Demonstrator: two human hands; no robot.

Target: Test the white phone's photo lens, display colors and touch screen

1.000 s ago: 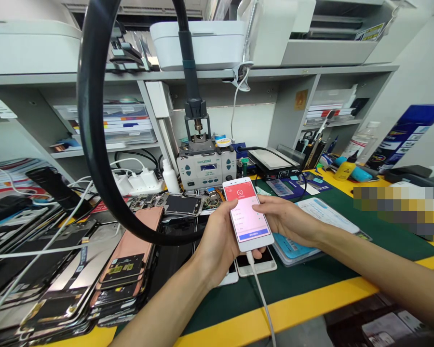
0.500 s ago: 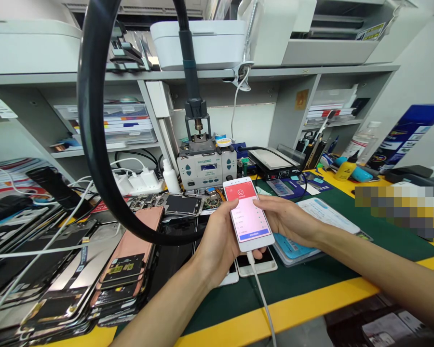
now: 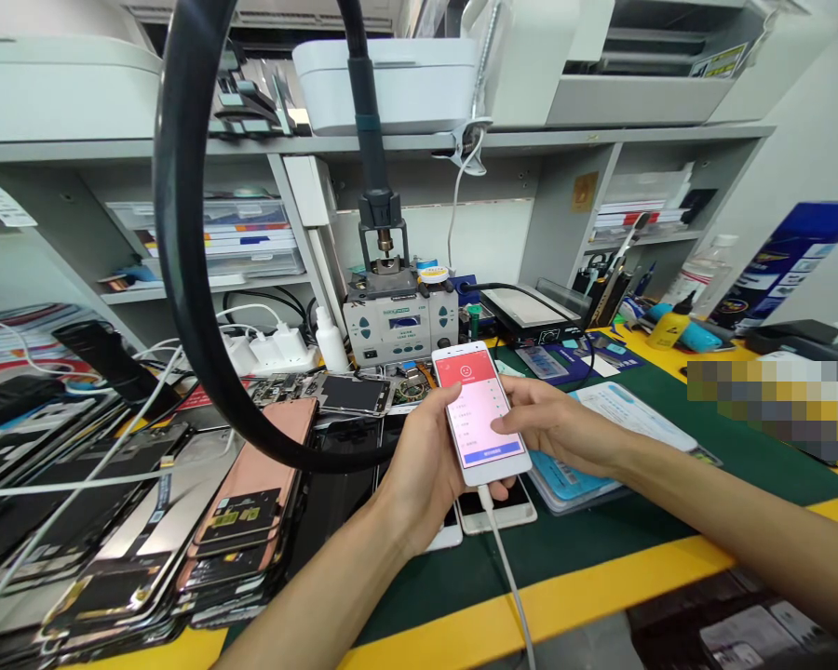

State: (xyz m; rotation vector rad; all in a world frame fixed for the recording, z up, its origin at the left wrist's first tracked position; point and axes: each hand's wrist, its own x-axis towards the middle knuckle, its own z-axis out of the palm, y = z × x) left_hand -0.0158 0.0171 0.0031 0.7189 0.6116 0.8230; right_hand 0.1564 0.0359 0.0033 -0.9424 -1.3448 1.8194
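Note:
A white smartphone [image 3: 479, 409] is held up at the middle of the view, its screen lit with a red header, a pale list and a blue bar. My left hand [image 3: 419, 475] wraps the phone's left side, thumb along the edge and fingers behind. From the right, my right hand [image 3: 562, 423] grips the other edge, its thumb over the lower part of the list; its rear fingers are partly hidden. A white charging cable [image 3: 504, 568] is plugged into the phone's bottom end. Beneath lie a second phone [image 3: 520, 512] and part of another white phone [image 3: 449, 537].
Stacked phone screens [image 3: 251, 484] cover the bench's left side. A thick black hose [image 3: 182, 214] loops down in front. Behind stands a grey rework station [image 3: 405, 321]. To the right are blue packets [image 3: 573, 484], a yellow bottle [image 3: 670, 326] and the green mat [image 3: 754, 475].
My right thumb has moved down the screen, from the upper right edge to the lower part of the list. The list looks shifted slightly. My left hand keeps its hold.

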